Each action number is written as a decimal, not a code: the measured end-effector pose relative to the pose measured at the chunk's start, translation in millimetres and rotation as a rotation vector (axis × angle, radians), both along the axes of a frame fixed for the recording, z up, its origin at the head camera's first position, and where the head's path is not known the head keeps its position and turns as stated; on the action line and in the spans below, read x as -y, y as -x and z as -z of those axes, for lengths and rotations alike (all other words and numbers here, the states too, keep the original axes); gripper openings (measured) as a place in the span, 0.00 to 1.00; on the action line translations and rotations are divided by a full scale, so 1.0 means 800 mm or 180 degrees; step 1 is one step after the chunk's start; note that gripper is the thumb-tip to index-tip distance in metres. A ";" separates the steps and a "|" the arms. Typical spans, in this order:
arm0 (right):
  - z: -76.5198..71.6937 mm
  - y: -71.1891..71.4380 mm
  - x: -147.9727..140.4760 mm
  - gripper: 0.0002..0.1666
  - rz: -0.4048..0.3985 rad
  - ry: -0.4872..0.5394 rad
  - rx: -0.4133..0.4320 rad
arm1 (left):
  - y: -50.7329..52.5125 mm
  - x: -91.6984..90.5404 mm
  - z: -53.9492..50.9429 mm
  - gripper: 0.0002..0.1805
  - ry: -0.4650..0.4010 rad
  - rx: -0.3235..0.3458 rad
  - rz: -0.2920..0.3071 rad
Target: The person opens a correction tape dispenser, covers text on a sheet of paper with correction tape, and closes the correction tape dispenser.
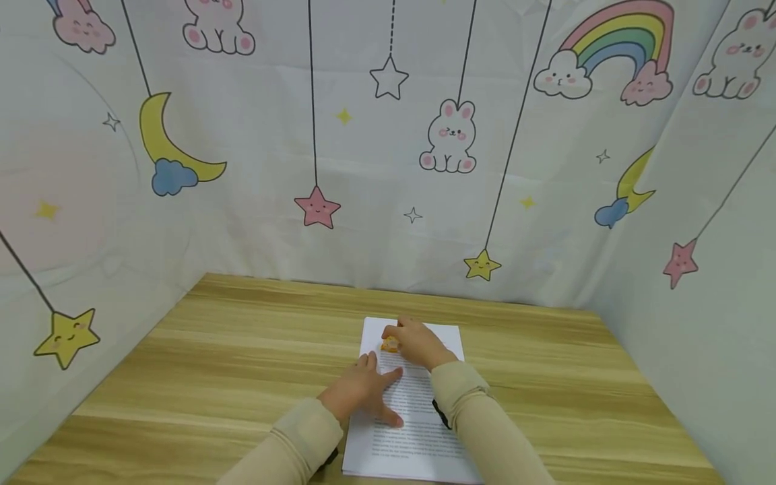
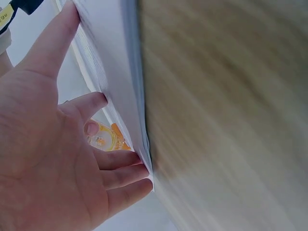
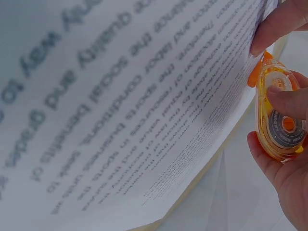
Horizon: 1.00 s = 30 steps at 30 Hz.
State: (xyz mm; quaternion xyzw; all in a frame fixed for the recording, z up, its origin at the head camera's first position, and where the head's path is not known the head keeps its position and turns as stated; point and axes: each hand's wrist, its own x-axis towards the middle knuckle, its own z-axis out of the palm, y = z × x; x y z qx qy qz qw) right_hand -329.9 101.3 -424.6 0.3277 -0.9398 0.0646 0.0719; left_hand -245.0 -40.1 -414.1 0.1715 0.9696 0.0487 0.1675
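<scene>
A stack of printed paper (image 1: pixel 418 438) lies on the wooden table. My right hand (image 1: pixel 421 342) grips an orange, see-through correction tape dispenser (image 1: pixel 390 345) near the top of the page. In the right wrist view the thumb lies on the side of the dispenser (image 3: pixel 284 120), and its orange tip is at the printed sheet (image 3: pixel 144 106). My left hand (image 1: pixel 364 386) rests with spread fingers on the left part of the paper. Seen from the left wrist, the fingertips of the left hand (image 2: pixel 62 144) touch the sheets near their edge.
The wooden table (image 1: pixel 242 364) extends around the paper on both sides. Behind it hangs a white cloth (image 1: pixel 376 148) printed with stars, moons, rabbits and rainbows, and more cloth walls stand at the left and right.
</scene>
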 end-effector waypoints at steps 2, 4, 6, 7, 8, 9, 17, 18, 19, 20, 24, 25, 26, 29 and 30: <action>0.001 0.001 0.002 0.19 0.0021 -0.0120 -0.0095 | 0.000 0.003 -0.002 0.50 -0.0039 0.0014 0.0031; 0.001 0.002 0.004 0.18 0.0027 -0.0210 -0.0167 | 0.000 0.009 -0.005 0.49 -0.0098 0.0063 0.0045; 0.000 0.002 0.005 0.17 0.0030 -0.0262 -0.0198 | 0.000 0.016 -0.008 0.48 -0.0168 0.0144 0.0016; -0.001 0.002 0.005 0.16 0.0042 -0.0279 -0.0181 | 0.000 0.020 -0.009 0.48 -0.0192 0.0172 0.0001; -0.002 0.001 0.005 0.16 0.0060 -0.0300 -0.0158 | 0.000 0.024 -0.010 0.48 -0.0208 0.0199 -0.0016; -0.003 0.001 0.005 0.15 0.0075 -0.0318 -0.0155 | 0.000 0.027 -0.011 0.48 -0.0210 0.0221 -0.0023; 0.000 -0.002 0.006 0.13 0.0124 -0.0377 -0.0192 | -0.002 0.037 -0.009 0.49 -0.0127 0.0177 0.0098; 0.001 -0.002 0.007 0.13 0.0114 -0.0381 -0.0175 | -0.003 0.037 -0.009 0.49 -0.0102 0.0174 0.0102; 0.001 -0.003 0.008 0.13 0.0102 -0.0387 -0.0164 | -0.003 0.037 -0.008 0.49 -0.0075 0.0167 0.0112; 0.002 -0.004 0.008 0.13 0.0100 -0.0392 -0.0152 | -0.004 0.037 -0.008 0.49 -0.0059 0.0166 0.0116; 0.002 -0.004 0.009 0.12 0.0114 -0.0438 -0.0189 | -0.005 0.036 -0.008 0.49 -0.0063 0.0158 0.0136; 0.002 -0.004 0.008 0.12 0.0119 -0.0446 -0.0218 | -0.004 0.035 -0.008 0.49 -0.0061 0.0151 0.0145; 0.001 -0.004 0.007 0.12 0.0124 -0.0452 -0.0230 | -0.004 0.034 -0.008 0.49 -0.0060 0.0147 0.0144; -0.002 -0.004 0.004 0.12 0.0113 -0.0442 -0.0258 | -0.003 0.032 -0.009 0.49 -0.0039 0.0138 0.0142; -0.004 -0.005 0.003 0.13 0.0115 -0.0439 -0.0248 | -0.002 0.032 -0.010 0.49 -0.0031 0.0136 0.0140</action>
